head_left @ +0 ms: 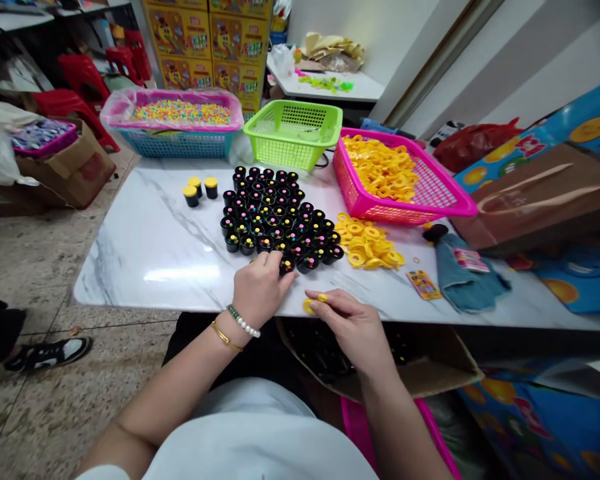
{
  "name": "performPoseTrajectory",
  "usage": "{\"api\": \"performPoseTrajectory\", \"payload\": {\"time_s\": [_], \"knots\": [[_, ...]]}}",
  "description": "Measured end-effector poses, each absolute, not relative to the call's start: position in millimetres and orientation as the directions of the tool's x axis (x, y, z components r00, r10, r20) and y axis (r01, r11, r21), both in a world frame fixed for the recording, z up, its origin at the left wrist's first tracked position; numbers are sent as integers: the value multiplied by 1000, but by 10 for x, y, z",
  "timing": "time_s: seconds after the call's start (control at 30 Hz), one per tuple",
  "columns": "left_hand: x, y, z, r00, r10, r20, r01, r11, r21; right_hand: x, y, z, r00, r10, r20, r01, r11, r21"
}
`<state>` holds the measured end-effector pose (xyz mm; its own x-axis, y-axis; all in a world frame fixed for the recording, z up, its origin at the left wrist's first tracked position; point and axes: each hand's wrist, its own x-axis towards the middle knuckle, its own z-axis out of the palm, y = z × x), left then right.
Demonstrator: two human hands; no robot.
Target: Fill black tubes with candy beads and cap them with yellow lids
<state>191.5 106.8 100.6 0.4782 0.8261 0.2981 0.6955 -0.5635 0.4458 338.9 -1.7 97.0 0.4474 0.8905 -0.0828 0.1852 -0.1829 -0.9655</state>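
Several small black cups (267, 210) stand in a tight cluster on the table, with coloured bits and a pink or yellow knob showing in their tops. At the cluster's near edge my left hand (260, 283) is closed on a black cup (287, 267), its thumb in front and fingers behind. My right hand (353, 327) pinches a yellow ring-shaped lid (309, 306) near the table's front edge; another bit of yellow shows between the fingertips. A loose pile of yellow lids (367, 243) lies right of the cups. Three cups with yellow tops (191, 195) stand apart at the left.
Behind the cups are a tub of coloured beads (173, 143), a green basket (295, 150) and a pink basket (405, 212) of yellow lids. A blue cloth (463, 283) and a small card (424, 285) lie right. A cardboard box (445, 377) of black pieces sits below the table edge.
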Motion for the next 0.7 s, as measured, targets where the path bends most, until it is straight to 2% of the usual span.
{"api": "performPoseTrajectory", "payload": {"time_s": [0.13,0.2,0.43,0.6,0.7], "knots": [[1734,981,976,573,737,358,488,-658,574,3322,37,1022,423,848,-318,-268,-218,-938],[1658,944,951,579,722,379,421,-663,619,3255,98,1027,403,848,-343,-347,-206,-915],[1623,916,932,606,719,341,403,-647,647,3079,231,1008,449,847,-284,-198,-216,-956],[1631,912,896,584,720,376,424,-665,614,3076,305,1042,448,831,-329,-235,-246,-940],[1622,913,903,620,708,340,437,-671,599,3071,348,1050,445,819,-361,-267,-264,-927]]}}
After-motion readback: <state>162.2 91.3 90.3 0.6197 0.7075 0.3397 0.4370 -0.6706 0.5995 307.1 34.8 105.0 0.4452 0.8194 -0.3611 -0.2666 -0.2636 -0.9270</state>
